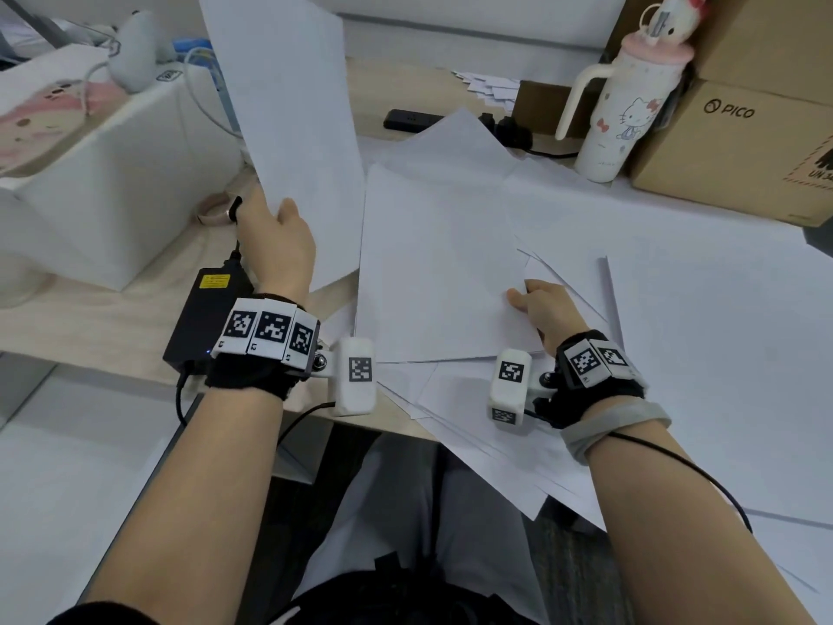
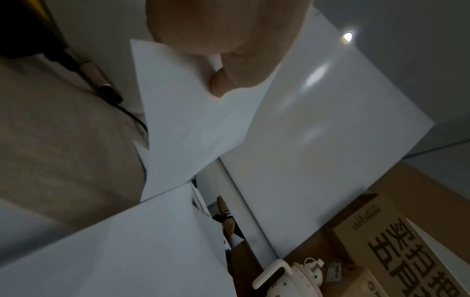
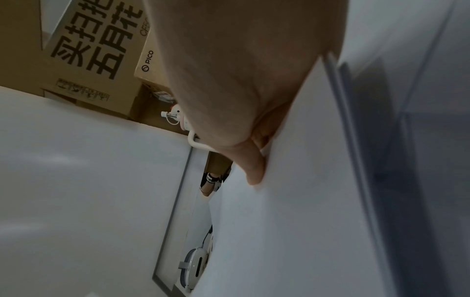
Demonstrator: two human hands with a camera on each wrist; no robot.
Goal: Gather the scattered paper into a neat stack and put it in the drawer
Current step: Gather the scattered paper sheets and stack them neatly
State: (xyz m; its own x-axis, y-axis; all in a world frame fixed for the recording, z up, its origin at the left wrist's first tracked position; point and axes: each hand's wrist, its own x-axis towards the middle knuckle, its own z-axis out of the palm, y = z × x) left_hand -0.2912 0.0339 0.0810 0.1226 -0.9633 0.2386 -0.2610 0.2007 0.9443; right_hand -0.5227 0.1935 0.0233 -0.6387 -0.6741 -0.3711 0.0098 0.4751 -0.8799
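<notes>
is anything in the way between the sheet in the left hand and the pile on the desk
Nothing visible. The left hand holds its sheet raised just left of the pile, with open air between them. The right hand pinches the pile's right edge, clear of that path. The drawer is not in view.

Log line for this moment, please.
stage: gathering | left hand: holds raised sheet | right hand: grips sheets on desk | stack: not formed | drawer: not in view
</notes>
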